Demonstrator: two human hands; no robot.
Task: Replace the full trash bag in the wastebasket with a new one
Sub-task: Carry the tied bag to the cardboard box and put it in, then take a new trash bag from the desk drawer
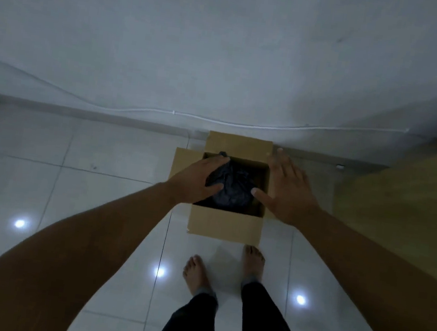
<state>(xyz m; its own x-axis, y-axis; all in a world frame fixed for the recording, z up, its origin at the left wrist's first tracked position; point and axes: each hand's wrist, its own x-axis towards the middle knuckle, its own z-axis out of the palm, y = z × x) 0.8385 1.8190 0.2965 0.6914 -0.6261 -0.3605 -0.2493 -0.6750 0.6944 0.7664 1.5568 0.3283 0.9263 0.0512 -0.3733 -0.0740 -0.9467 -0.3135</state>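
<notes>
Left hand (199,179) first: it is down on the black trash bag (232,191), fingers laid over the bag's left flank and thumb angled in along its near side, though whether that is a true grip or only a touch, I cannot tell from up here. Just right of those fingers the bag bulges, dark and crinkled, with a small gathered tuft poking up at its far edge, sitting inside the cardboard box (225,226) that is doing wastebasket duty, flaps folded outward. Further right, the right hand (288,190) is spread wide, fingers straight and apart, holding nothing, its thumb tip close by the bag's right side and the palm over the box's right rim. By my read, this is the very start: the full bag is not yet lifted out, no replacement bag shows anywhere, so removal, fetching a liner and fitting it all remain. Below both hands, bare feet (226,271) stand on glossy floor tiles (97,205).
</notes>
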